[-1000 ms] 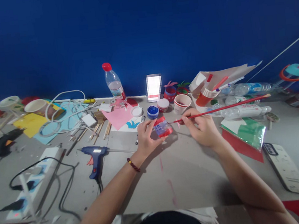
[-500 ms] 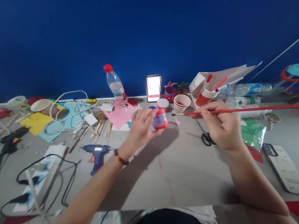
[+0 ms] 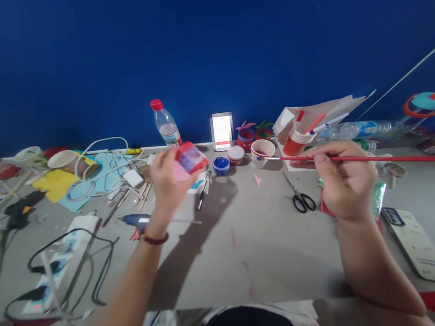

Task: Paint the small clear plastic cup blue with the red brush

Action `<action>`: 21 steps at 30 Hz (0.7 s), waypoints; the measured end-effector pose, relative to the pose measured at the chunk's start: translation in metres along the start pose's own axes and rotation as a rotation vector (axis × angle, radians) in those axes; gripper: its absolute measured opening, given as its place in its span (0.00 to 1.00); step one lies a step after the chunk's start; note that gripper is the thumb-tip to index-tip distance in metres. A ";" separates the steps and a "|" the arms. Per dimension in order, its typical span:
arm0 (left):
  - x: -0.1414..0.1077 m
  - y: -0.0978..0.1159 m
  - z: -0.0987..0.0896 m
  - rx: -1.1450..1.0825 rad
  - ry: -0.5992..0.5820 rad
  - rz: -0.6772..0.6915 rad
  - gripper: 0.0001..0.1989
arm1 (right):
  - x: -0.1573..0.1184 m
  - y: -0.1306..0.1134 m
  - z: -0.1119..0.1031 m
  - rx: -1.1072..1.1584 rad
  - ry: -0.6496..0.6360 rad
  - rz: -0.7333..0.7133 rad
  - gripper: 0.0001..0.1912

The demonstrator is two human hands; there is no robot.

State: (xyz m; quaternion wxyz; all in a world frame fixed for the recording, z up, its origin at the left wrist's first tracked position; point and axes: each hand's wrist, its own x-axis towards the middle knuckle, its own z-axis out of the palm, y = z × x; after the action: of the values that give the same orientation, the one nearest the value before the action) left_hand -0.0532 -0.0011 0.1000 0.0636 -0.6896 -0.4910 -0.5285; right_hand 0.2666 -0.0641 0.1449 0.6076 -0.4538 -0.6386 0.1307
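Gripping a small container (image 3: 190, 158) with the left hand (image 3: 167, 182), clamped between thumb and fingers; seen raised above the table (image 3: 268, 262), tilted, rounded at the corners, red at the ends and violet between, blurred in surface detail; pinching a long, thin red paintbrush (image 3: 377, 157) in the right hand (image 3: 345, 180), thumb pressed to fingers around the smooth handle; pointing with the bristle end toward the paper cup (image 3: 262, 153), overlapping it in view, too unclear to tell touching or apart; near that cup, a round open pot of glossy deep-blue paint (image 3: 221, 165) and a squat pot with a pale pink lid (image 3: 236, 155), just beside each other; on the matte grey tabletop, a pointed pink paper scrap (image 3: 258, 180), then black-handled scissors (image 3: 303, 202), blades slim and metallic; toward the left, a blue plastic glue gun (image 3: 132, 220), partly hidden behind the left wrist; farther back, a clear plastic bottle (image 3: 166, 127), red-capped, upright.
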 end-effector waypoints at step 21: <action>-0.091 0.014 0.083 -0.100 -0.208 0.133 0.34 | -0.005 0.041 0.042 0.233 -0.402 0.384 0.14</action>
State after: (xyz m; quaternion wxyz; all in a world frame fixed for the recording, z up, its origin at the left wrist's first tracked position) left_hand 0.0162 -0.0132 -0.0024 0.0126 -0.7739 -0.4212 -0.4727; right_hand 0.2456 -0.0284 0.1026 0.4811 -0.4586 -0.6294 0.4027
